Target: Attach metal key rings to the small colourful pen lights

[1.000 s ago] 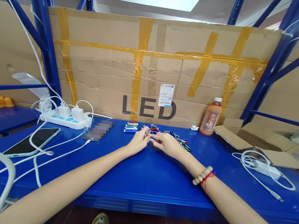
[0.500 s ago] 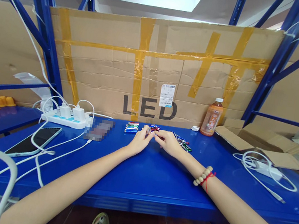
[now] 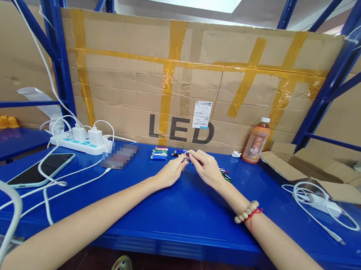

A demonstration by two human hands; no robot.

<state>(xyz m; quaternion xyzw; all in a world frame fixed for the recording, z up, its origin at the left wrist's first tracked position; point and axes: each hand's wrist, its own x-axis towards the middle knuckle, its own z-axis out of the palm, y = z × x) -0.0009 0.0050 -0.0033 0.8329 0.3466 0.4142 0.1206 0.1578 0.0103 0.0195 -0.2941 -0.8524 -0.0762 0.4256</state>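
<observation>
Both arms cross the front edge of the surface (image 3: 168, 210) and converge over its rear middle. The left forearm (image 3: 91, 219) slants in from the left, its wrist nearly straight; the left hand (image 3: 172, 170) pinches with thumb and fingertips. The right forearm (image 3: 284, 256) mirrors it. The right hand (image 3: 206, 166), back upward, curls its fingers toward the left hand's fingertips.

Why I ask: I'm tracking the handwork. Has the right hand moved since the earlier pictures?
Yes. The right hand sits slightly higher in the picture, closer to the black letters; whether it lifted or reached forward, I cannot tell.
</observation>
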